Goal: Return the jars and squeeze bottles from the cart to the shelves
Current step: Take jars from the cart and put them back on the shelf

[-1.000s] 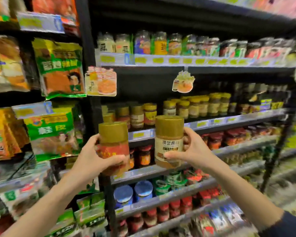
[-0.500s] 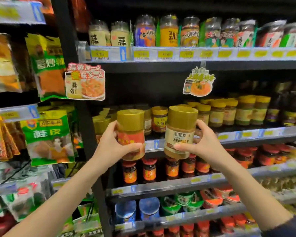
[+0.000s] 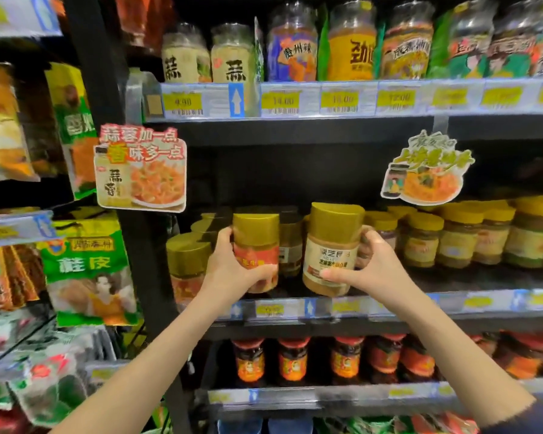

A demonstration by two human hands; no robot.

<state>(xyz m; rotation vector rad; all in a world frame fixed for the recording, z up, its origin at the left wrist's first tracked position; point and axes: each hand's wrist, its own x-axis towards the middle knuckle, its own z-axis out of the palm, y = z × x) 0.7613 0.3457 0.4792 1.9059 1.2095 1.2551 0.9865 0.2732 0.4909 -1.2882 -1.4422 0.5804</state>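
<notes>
Nearest the camera, the left hand is wrapped around a gold-capped, red-labelled jar, and the right hand around a gold-capped, cream-labelled jar; both jars are held just above the grey price-tagged shelf edge. Full, rigid and probably breakable jars are judged moderately heavy with slick labels. A mid-body grip is advised, not the cap, before seating among the yellow-lidded jars behind that edge.

We reach both bare forearms up and forward from the lower corners, converging toward the middle; our left hand wraps a jar from its left side, fingers curled behind, thumb across the front low down; our right hand clasps another jar from its right, thumb pressed on the lower front, fingers bent around the back; a dark sleeve edge shows at our right elbow.
</notes>
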